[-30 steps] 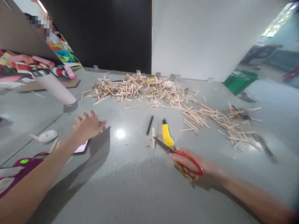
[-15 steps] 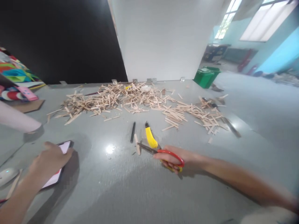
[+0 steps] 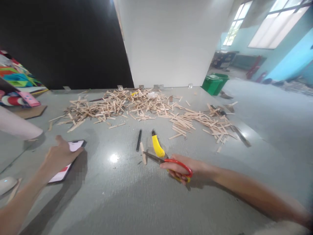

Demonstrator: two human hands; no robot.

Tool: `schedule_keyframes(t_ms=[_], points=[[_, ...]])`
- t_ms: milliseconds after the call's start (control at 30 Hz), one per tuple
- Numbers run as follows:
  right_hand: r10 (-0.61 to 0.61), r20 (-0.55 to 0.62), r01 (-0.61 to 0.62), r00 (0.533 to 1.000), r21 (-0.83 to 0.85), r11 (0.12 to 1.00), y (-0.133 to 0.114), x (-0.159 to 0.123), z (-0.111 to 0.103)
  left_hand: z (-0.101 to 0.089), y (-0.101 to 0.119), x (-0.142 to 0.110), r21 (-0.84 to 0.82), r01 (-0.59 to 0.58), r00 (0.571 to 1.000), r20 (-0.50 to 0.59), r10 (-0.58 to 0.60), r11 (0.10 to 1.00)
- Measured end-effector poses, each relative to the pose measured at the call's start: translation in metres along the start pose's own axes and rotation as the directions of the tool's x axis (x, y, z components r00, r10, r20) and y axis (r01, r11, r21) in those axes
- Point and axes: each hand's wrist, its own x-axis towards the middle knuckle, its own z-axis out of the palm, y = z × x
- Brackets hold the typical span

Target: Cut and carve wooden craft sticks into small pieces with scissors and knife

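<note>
On the left, my left hand grips a smartphone with a lit screen, lying over part of it; thumb and fingers reach across the phone's upper part. My right hand holds a pair of scissors with red and yellow handles, their dark blades pointing left and looking closed. The blade tip lies at a wooden craft stick on the grey table. Close by are a black pen-like rod and a yellow-handled tool, its lower end partly behind the scissors.
A broad heap of craft sticks spreads along the back, below a black panel and a white panel. A green bin stands back right. At left are a pale roll and a white mouse.
My left hand has slid the smartphone up and to the right across the table. My right hand and the scissors have stayed nearly still.
</note>
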Motion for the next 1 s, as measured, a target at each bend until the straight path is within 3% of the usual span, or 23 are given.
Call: schedule_keyframes(t_ms=[100,200,267,333,433,567,700,867,1000], points=[[-0.002,-0.005,0.002,1.000,-0.012,1.000,0.002,-0.002,0.001,-0.005,0.012,-0.007,0.026,-0.041,0.998,0.048,0.040,0.999],[-0.059,0.001,0.059,0.998,0.026,0.998,0.003,-0.005,0.001,-0.009,0.032,-0.023,-0.061,-0.104,0.995,0.001,0.104,0.993],[-0.081,0.002,0.081,0.997,0.032,0.996,0.003,-0.006,0.002,-0.013,0.051,-0.038,-0.166,-0.213,0.977,-0.032,0.211,0.963],[-0.094,-0.004,0.094,0.996,0.009,0.995,0.003,-0.006,0.002,-0.015,0.075,-0.057,-0.314,-0.341,0.938,-0.053,0.343,0.886],[-0.126,0.007,0.126,0.992,-0.019,0.992,0.006,-0.005,0.003,-0.010,0.109,-0.088,-0.658,-0.431,0.846,-0.057,0.529,0.618],[-0.114,-0.015,0.113,0.993,-0.025,0.993,0.010,-0.004,0.009,0.013,0.142,-0.119,-0.873,-0.307,0.763,0.011,0.646,0.378],[-0.068,-0.100,0.065,0.993,-0.042,0.997,0.012,-0.006,0.020,0.039,0.152,-0.134,-0.968,-0.121,0.705,0.072,0.705,0.220],[-0.031,-0.139,0.024,0.990,-0.052,0.998,0.014,-0.009,0.027,0.051,0.147,-0.139,-0.995,0.021,0.635,0.090,0.767,0.100],[-0.033,-0.051,0.032,0.998,-0.025,0.999,0.019,-0.009,0.023,0.049,0.141,-0.139,-0.998,0.031,0.585,0.063,0.808,0.055]])
